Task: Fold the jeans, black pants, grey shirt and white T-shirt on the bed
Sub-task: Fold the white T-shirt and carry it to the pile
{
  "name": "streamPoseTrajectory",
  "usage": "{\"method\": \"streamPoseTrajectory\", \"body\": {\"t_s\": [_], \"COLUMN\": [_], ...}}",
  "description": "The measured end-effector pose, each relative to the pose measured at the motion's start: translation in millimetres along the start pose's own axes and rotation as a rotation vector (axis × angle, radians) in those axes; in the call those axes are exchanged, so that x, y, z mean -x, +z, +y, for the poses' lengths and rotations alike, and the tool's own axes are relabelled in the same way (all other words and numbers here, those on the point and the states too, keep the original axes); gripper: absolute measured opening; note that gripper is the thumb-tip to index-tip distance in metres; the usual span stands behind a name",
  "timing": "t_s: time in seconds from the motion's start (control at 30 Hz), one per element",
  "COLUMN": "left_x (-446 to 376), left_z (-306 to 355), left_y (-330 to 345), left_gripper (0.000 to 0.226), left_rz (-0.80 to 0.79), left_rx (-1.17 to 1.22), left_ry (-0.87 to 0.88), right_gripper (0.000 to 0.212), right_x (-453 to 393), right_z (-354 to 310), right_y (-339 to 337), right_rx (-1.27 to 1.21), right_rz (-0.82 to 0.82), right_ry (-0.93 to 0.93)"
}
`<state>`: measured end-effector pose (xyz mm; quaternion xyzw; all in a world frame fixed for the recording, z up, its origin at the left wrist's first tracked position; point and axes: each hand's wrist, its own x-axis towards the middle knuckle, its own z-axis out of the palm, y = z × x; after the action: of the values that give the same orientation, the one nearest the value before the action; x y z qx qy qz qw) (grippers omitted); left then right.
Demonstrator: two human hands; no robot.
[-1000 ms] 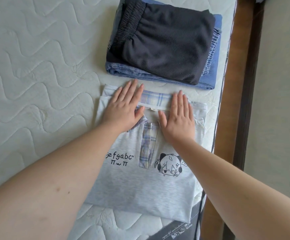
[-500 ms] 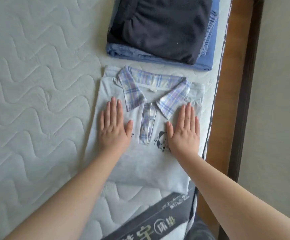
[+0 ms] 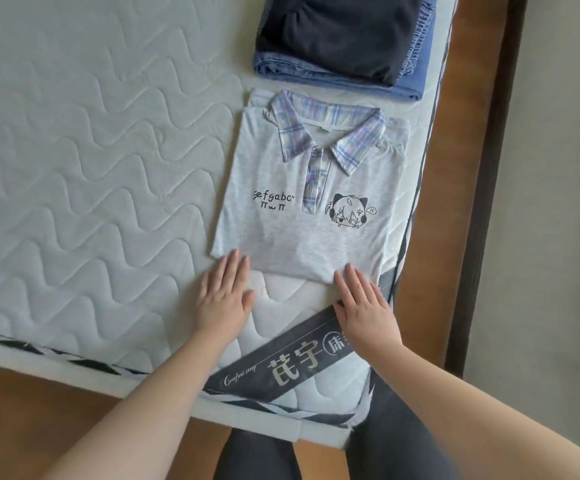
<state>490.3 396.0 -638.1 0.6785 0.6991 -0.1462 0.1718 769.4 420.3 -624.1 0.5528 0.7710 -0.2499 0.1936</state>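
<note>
Both hands [image 3: 224,299] lower, off one grey shirt [image 3: 311,202]

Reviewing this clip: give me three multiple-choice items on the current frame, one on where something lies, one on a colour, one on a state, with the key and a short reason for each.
1. Where do the black pants lie?
A. on the folded jeans
B. under the grey shirt
C. on the floor

2. What colours is the collar of the grey shirt?
A. plain red
B. blue and purple plaid
C. solid black

3. How are the left hand and right hand?
A. both fists
B. both flat with straight fingers
C. pinching the collar

Key: 1 A, the pants sit atop the denim stack; 2 B, the plaid shows clearly; 3 B, fingertips reach the shirt's near hem.
</note>
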Motion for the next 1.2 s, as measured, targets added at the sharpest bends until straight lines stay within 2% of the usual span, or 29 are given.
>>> {"method": "streamPoseTrajectory", "body": {"t_s": [0.07,0.13,0.27,0.4,0.63,0.77,0.93,1.2], "left_x": [19.9,39.6,90.3,156.0,278.0,333.8,388.2,453.6], "left_z": [-7.6,-11.0,-3.9,5.7,31.1,57.7,78.2,75.1], "left_y": [-17.6,-47.0,-126.6,-196.0,-275.5,-296.7,-298.5,-304.8], "left_gripper": [0.066,0.065,0.057,0.051,0.067,0.058,0.050,0.049], "left_rz": [-0.179,-0.216,0.003,0.177,0.214,0.382,0.471,0.501], "left_rx": [0.004,-0.020,-0.031,0.009,-0.002,-0.071,-0.049,-0.069], "left_ry": [-0.061,-0.074,0.042,0.192,0.231,0.270,0.211,0.076], "right_gripper": [0.058,0.056,0.058,0.051,0.030,0.032,0.030,0.032], "right_x": [20.7,42.4,105.4,188.7,307.9,348.1,392.2,435.7], "right_z": [-1.9,-9.9,-38.7,-81.2,-125.6,-131.2,-126.7,-147.8], "right_y": [-15.3,-39.0,-86.8,-129.5,-177.8,-184.2,-191.7,-194.2], "right_rx": [-0.009,-0.017,0.042,0.028,0.022,0.044,0.041,0.007], "right_rz": [-0.059,-0.085,0.020,0.154,0.483,0.546,0.738,0.749], "right_ry": [0.022,0.035,0.034,0.039,0.080,0.037,-0.122,-0.324]}}
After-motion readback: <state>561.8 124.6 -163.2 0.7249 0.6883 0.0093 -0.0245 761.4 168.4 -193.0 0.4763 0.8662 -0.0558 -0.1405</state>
